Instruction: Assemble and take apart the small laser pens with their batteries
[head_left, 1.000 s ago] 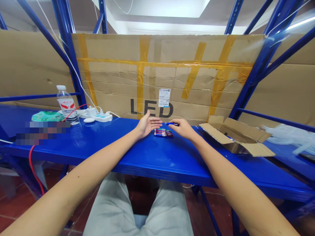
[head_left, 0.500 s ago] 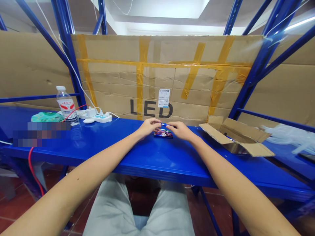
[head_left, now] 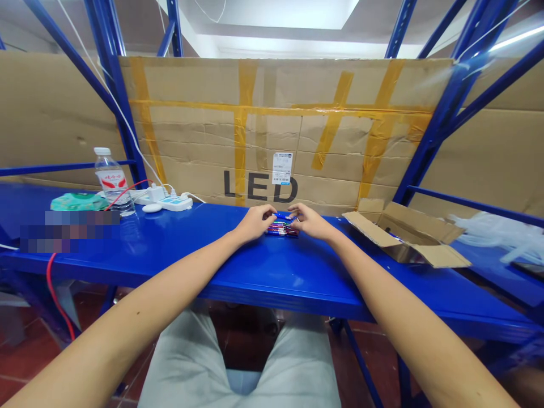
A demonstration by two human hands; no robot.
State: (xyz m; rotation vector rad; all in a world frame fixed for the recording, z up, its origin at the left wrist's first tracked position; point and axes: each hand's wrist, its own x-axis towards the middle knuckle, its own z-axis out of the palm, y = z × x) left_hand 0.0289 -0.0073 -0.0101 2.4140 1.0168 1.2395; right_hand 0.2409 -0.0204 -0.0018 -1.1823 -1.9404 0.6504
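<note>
Drawn together, left hand and right hand pinch a pen.

Free surface is left along the front edge of the counter, where a hand could be passed from side to side in front of the left hand and the right hand. Between the hands, the way is blocked by a bundle of pens. On the right, passage is stopped by an open cardboard box. On the left, room is found before a power strip, a water bottle and a green packet are met. The back edge is closed off by a cardboard sheet, with a blue shelf post standing at its left.
</note>
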